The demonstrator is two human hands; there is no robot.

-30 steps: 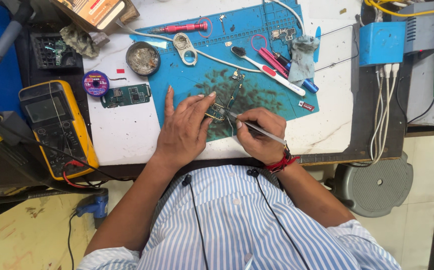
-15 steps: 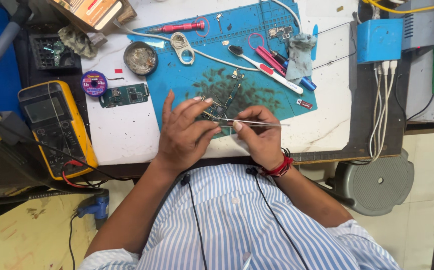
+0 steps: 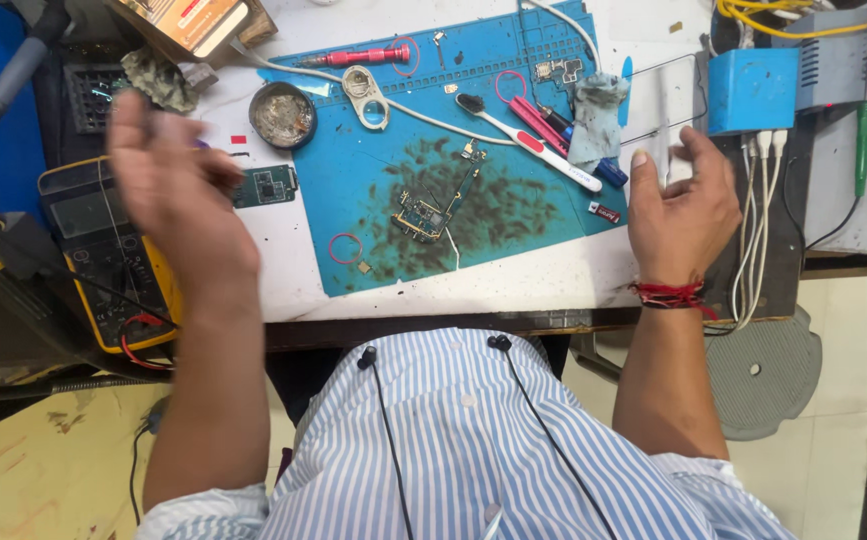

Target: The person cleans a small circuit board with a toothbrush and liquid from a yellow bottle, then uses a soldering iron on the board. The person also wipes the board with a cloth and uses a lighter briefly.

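Multimeter (image 3: 103, 255): yellow-cased, at the left edge of the bench, partly under the left forearm; its leads trail off the near edge.
Left hand (image 3: 178, 195): raised above the bench's left part, blurred, fingers spread apart, holding nothing; nearest to the multimeter and the small green board (image 3: 265, 187).
Solder tin (image 3: 283, 115): round, open, on the far-left corner of the blue mat (image 3: 513, 240).
Circuit board (image 3: 423, 212): the work piece; lies flat near the middle of the blue mat, on the dark-stained patch, well apart from both hands, untouched.
Loose shield (image 3: 363, 267): small square part on the mat, near side, just beside a pink ring.
Toothbrush (image 3: 528, 140): white, lying diagonally on the mat, to the far right of the circuit board.
Tweezers (image 3: 661, 125): thin and pale, blurred; appear pinched between the right thumb and fingers, pointing to the far side.
Right hand (image 3: 683, 210): lifted over the mat's right edge, fingers loosely curled, closed on the tweezers as far as the blur allows.
Blue box (image 3: 750, 90): at the far right, white cables running to the near side.
Handling note: judged from this layout, steady the circuit board with left fingertips at its edges before bringing the tweezers tips down; keep the wrist rested on the mat and avoid sweeping the loose shield.
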